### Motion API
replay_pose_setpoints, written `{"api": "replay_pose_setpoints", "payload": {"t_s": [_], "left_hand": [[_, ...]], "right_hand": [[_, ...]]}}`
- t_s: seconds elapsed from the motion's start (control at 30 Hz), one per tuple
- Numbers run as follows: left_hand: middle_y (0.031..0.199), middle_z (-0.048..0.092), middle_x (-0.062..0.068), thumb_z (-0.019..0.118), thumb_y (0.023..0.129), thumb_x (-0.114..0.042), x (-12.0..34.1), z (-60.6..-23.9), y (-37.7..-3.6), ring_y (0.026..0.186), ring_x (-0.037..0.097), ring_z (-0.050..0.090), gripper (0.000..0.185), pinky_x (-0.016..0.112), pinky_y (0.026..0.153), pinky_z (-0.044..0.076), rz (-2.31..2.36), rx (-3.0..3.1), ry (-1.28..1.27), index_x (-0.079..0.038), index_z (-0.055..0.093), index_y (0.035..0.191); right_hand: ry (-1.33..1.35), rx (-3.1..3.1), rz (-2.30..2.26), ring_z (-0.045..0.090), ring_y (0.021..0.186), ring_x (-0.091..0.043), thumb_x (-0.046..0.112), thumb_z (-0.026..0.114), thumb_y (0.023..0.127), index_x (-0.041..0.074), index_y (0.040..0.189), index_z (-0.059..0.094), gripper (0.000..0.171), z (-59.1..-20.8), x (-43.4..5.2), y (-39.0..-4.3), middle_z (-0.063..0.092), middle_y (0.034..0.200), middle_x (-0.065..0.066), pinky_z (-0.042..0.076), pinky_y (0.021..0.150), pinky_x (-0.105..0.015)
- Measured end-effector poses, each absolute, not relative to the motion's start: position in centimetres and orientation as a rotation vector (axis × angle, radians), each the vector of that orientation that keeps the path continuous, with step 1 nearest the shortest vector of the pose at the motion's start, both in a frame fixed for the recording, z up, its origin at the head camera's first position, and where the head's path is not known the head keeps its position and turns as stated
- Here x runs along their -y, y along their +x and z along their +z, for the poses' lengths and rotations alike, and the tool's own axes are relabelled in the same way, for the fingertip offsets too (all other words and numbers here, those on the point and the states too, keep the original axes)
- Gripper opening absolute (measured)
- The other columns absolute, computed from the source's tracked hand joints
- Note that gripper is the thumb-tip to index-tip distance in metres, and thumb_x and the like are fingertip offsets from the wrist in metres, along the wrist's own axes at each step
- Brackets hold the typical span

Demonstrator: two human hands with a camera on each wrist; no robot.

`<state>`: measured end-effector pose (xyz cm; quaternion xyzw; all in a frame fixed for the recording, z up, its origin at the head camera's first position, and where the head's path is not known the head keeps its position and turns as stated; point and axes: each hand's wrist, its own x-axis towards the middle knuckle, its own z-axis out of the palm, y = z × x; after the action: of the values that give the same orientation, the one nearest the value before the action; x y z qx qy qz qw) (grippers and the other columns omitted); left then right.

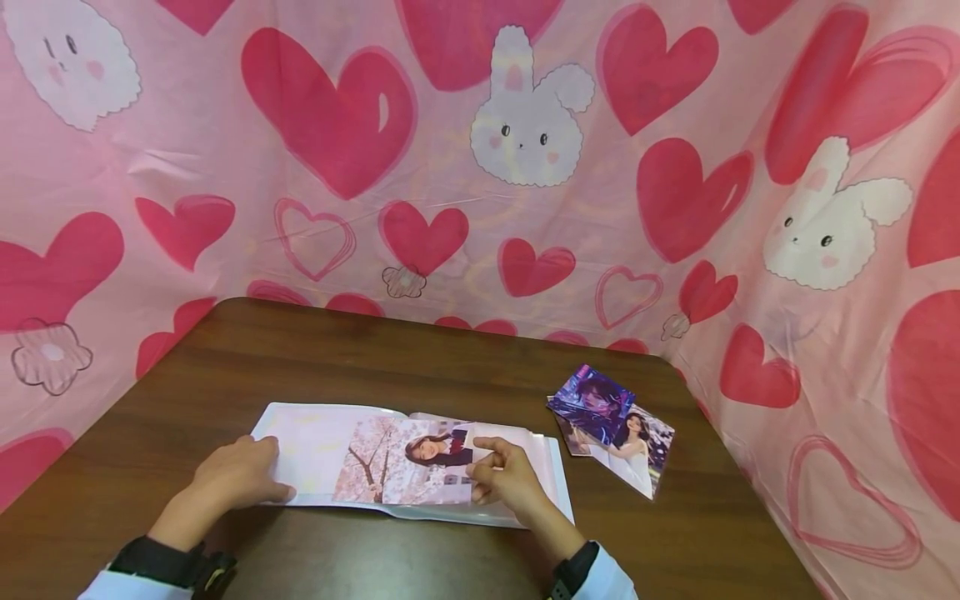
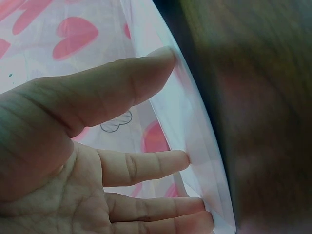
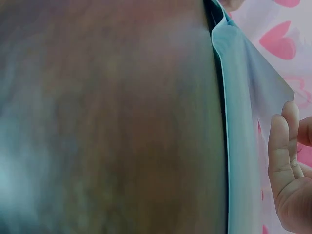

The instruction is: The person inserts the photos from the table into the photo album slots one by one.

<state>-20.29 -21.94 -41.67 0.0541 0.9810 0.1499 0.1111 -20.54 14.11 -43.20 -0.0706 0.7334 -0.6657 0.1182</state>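
An open photo album (image 1: pixel 307 450) with white pages lies on the table. Across its middle is a photo (image 1: pixel 431 454) of a smiling person among pink blossoms, its left part over the left page. My right hand (image 1: pixel 510 483) pinches the photo's right end. In the right wrist view this photo (image 3: pixel 268 78) slants up off the album, one corner at the fingertips. The left hand (image 1: pixel 240 475) rests on the album's left end. Its straight fingers (image 2: pixel 146 165) and thumb touch the page surface in the left wrist view.
Several loose photos, a purple one (image 1: pixel 592 404) on top and one of a person in a white dress (image 1: pixel 637 454) below, overlap right of the album. The brown wooden table (image 1: pixel 337 358) meets a pink heart-patterned cloth (image 1: pixel 450 183) behind and at the sides.
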Motion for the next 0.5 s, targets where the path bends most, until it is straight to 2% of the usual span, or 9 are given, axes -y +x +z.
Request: {"api": "replay_pose_setpoints", "payload": {"t_s": [0.2,0.5], "left_hand": [[0.083,0.056,0.013,0.079,0.059,-0.053,21.8,-41.6,-20.1,0.072,0.027,0.053,0.077,0.051,0.063,0.049,0.44,-2.879,0.167,0.007,0.056,0.102],[0.083,0.056,0.013,0.079,0.061,-0.053,21.9,-41.4,-19.9,0.072,0.027,0.053,0.075,0.051,0.063,0.048,0.447,-2.885,0.183,0.006,0.056,0.101]], "right_hand": [[-0.22,-2.153,-1.94,0.056,0.047,-0.012,-0.008,0.058,0.082,-0.017,0.124,0.043,0.045,-41.8,-13.2,-19.9,0.056,0.07,-0.008,0.052,0.05,-0.028],[-0.208,-2.163,-1.874,0.056,0.046,-0.014,-0.002,0.063,0.082,-0.01,0.129,0.045,0.051,-43.5,-12.5,-21.2,0.056,0.07,-0.007,0.052,0.05,-0.03]]}}
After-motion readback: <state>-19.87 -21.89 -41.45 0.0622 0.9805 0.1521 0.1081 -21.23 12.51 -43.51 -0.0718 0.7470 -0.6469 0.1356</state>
